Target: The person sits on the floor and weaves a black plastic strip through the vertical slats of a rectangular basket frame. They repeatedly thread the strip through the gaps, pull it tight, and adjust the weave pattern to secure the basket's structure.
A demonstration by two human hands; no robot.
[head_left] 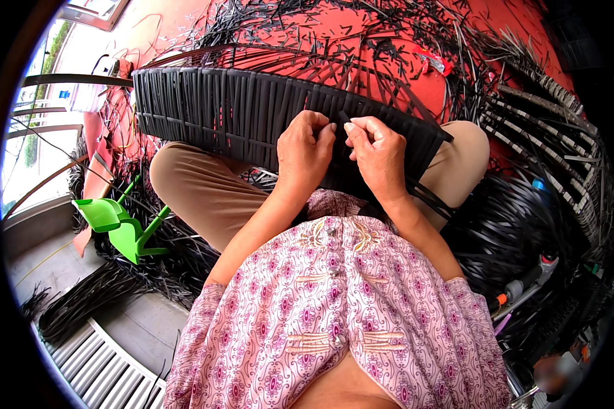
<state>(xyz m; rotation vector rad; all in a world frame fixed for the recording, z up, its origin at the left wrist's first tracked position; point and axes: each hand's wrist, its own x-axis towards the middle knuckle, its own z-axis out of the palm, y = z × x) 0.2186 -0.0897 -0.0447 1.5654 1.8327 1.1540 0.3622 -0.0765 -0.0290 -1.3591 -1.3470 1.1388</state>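
Observation:
A long, curved black woven panel (211, 102) lies across my knees, its frame wrapped in flat, dark plastic strips set side by side. My left hand (300, 151) is closed at the panel's near edge, thumb pressed to the curled fingers; whatever it pinches is hidden. Just to the right, my right hand (381, 153) is also closed. Its thumb and forefinger pinch a black strip (344, 118), whose short end shows between the two hands. Most of that strip is lost against the dark panel.
Loose strips and cut scraps litter the red floor (361, 49) beyond the panel. A bright green plastic piece (119, 225) lies at left. On the right are a heap of black strips (518, 228), a slatted woven frame (546, 143) and a grey-handled tool (525, 283). White slats (109, 371) show at lower left.

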